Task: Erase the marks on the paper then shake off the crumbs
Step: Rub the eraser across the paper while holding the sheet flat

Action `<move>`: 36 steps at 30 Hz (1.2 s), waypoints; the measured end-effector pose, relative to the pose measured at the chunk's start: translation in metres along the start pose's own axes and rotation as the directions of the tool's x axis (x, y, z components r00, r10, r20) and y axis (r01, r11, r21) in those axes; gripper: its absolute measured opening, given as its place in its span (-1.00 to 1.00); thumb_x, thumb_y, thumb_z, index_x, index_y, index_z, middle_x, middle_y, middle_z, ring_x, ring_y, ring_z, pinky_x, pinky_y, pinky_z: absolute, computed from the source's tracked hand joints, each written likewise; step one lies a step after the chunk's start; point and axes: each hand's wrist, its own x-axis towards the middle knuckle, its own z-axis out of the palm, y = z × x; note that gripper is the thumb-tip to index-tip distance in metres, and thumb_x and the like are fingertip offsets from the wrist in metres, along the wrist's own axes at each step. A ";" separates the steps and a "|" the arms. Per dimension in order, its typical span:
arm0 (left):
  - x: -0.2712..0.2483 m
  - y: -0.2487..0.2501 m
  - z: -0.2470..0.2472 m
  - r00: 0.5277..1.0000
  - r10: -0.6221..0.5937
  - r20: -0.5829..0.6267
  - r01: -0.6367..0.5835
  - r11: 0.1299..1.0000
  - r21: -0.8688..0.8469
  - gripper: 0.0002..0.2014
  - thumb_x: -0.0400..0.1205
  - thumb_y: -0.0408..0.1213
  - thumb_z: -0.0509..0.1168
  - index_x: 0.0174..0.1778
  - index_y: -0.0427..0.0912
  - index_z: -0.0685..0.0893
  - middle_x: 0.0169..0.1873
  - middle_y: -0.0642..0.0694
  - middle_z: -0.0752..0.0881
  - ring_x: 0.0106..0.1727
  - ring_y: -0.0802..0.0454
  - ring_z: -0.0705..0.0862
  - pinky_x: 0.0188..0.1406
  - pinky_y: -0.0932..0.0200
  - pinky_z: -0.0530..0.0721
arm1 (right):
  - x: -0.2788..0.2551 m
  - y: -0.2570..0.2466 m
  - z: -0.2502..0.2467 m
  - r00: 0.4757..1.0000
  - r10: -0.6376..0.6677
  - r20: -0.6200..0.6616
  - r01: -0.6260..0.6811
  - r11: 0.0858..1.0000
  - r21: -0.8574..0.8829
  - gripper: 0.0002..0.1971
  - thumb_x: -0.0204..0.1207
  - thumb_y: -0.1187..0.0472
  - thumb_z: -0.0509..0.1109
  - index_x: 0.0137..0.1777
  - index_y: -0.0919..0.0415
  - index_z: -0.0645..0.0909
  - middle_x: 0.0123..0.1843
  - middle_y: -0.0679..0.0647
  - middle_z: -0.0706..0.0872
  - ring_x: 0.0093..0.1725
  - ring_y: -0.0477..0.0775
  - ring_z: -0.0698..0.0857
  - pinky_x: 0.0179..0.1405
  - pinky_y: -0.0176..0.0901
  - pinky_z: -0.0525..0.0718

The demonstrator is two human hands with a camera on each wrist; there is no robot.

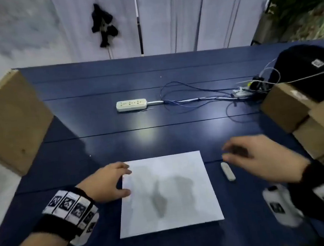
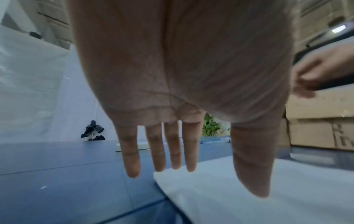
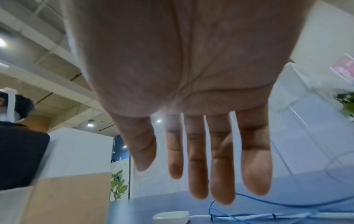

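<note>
Office workspace: partition panels (image 1: 167,18), cardboard boxes (image 1: 301,114).

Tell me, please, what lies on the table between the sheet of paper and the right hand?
In the head view, the white eraser lies on the blue table, between the paper and the right hand, untouched.

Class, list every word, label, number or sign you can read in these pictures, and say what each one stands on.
No text can be read.
Wristbands: black-and-white coded squares, no words.
Black bag: white label with a code pattern, too blurred.
Cardboard boxes: dark printed marks, cut off and blurred.
Paper: grey smudges only, no writing.
</note>
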 end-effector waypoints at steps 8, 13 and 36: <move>0.013 0.001 0.030 0.998 -0.063 0.007 0.062 0.993 0.096 -0.15 0.42 0.08 0.58 0.59 -0.07 0.42 0.51 0.09 0.38 0.49 0.09 0.44 0.48 0.25 0.38 | 0.111 0.045 0.074 0.985 0.170 0.026 -0.155 0.945 -0.289 -0.71 0.48 -0.05 0.47 0.03 0.15 0.74 0.10 0.12 0.81 0.12 0.19 0.73 0.11 -0.08 0.65; 0.006 -0.001 0.030 0.998 -0.057 -0.014 0.057 0.996 0.073 -0.20 0.39 0.09 0.60 0.53 -0.08 0.51 0.44 0.07 0.45 0.45 0.05 0.47 0.47 0.19 0.42 | 0.090 0.046 0.114 0.946 0.300 0.124 -0.233 0.893 -0.386 -0.79 0.52 -0.02 0.41 -0.03 0.11 0.60 0.28 0.20 0.73 0.25 0.18 0.69 0.00 -0.21 0.56; 0.008 -0.031 0.035 1.000 0.008 0.020 -0.009 0.998 0.054 0.10 0.33 0.40 0.48 0.72 0.03 0.19 0.71 0.20 0.13 0.72 0.11 0.04 0.67 -0.27 0.03 | 0.149 -0.107 0.163 0.939 -0.316 0.138 0.332 0.935 -0.120 -0.77 0.45 0.08 0.39 0.07 0.08 0.72 -0.11 0.04 0.84 -0.10 0.09 0.74 -0.12 -0.14 0.68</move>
